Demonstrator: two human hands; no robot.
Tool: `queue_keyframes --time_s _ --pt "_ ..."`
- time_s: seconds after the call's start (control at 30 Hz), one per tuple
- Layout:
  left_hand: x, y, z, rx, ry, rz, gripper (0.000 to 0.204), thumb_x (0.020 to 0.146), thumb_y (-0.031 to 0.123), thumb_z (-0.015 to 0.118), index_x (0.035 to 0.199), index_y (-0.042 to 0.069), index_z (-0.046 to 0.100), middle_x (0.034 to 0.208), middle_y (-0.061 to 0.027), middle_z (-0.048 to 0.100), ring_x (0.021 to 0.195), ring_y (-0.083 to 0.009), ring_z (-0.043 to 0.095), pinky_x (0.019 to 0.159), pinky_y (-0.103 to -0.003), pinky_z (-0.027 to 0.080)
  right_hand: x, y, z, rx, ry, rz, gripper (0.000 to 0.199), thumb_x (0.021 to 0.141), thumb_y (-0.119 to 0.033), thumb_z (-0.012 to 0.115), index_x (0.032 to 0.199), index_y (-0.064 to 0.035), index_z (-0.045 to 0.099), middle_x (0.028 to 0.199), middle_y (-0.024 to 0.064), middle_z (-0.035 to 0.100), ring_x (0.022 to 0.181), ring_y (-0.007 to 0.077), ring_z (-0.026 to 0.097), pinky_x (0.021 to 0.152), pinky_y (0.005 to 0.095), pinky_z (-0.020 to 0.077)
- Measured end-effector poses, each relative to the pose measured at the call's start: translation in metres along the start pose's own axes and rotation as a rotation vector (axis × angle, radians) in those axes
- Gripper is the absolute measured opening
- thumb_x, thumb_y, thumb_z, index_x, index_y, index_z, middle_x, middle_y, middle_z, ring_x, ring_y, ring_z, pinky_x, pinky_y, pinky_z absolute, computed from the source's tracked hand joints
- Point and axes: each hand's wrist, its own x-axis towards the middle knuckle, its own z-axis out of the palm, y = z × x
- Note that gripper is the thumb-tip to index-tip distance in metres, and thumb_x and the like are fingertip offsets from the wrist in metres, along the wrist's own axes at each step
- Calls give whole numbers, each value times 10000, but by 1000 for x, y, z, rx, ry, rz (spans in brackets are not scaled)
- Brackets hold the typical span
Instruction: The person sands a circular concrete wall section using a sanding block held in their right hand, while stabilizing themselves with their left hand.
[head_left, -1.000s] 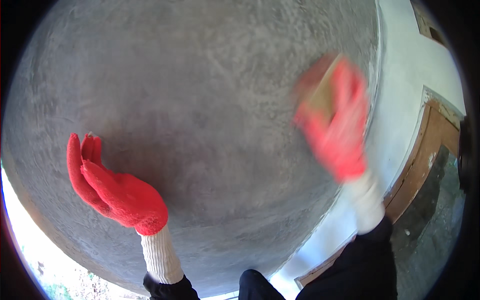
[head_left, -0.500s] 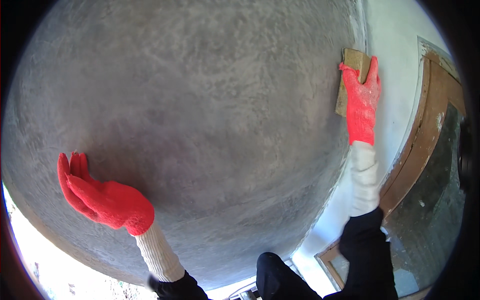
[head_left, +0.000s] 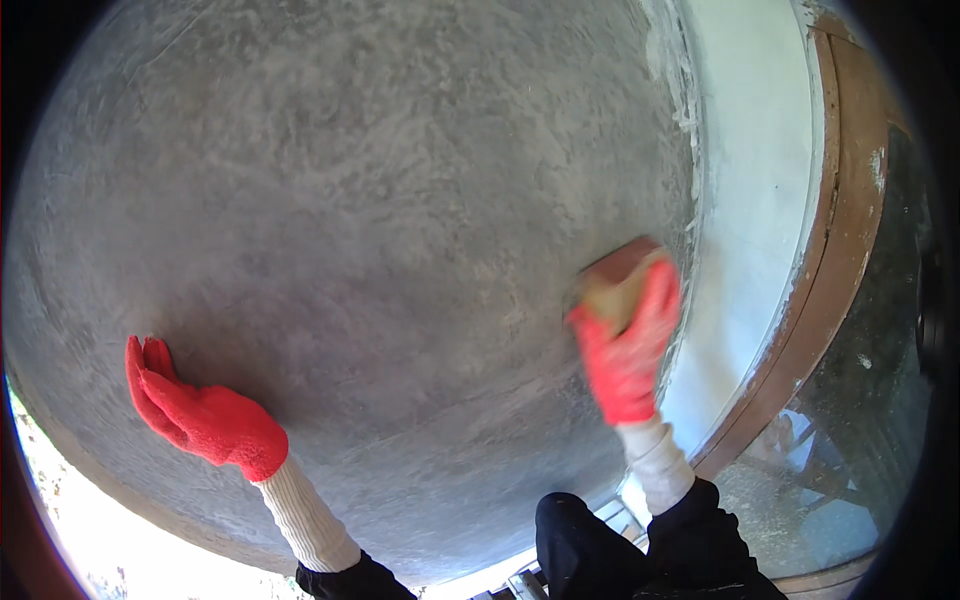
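Note:
My right hand point(head_left: 632, 365), in a red dusty glove, grips a sanding block point(head_left: 618, 280) and holds it against the grey plastered surface point(head_left: 400, 200). The block is yellowish with a reddish-brown side; it is tilted, and motion blurs it and the hand. My left hand point(head_left: 215, 425), also red-gloved, is at the lower left of the same surface. Its fingers are stretched out side by side and nothing is in them. Whether its fingertips press on the plaster I cannot tell.
A rough, whitish seam runs along the right edge of the plaster beside a pale wall point(head_left: 755, 190). Further right, a brown wooden frame point(head_left: 850, 180) with chipped paint surrounds a glass pane point(head_left: 860, 370). My dark-clad knee point(head_left: 575, 545) shows at the bottom. Bright daylight lies beyond the lower-left edge.
My right hand has moved down and left with the sanding block, away from the pale wall, and the block has turned. My left hand sits slightly lower, and the view has shifted.

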Motion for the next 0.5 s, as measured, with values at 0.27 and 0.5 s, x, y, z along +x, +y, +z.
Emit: queue_keyframes --time_s 0.27,0.5 --pt "0 12 9 78 36 -52 369 1028 217 439 1292 -5 571 1273 -128 606 1158 -239 593 1017 -365 446 -49 -40 8 -61 21 81 766 699 -260 824 1358 -48 495 1237 273 497 1111 444 513 918 504 446" --pt "1 1 1 22 33 -31 354 1031 173 409 1289 -4 573 1271 -114 600 1168 -233 587 1021 -365 441 -67 -31 -3 93 -243 -445 572 560 -333 892 1056 -165 661 1181 227 508 997 403 585 778 488 514"
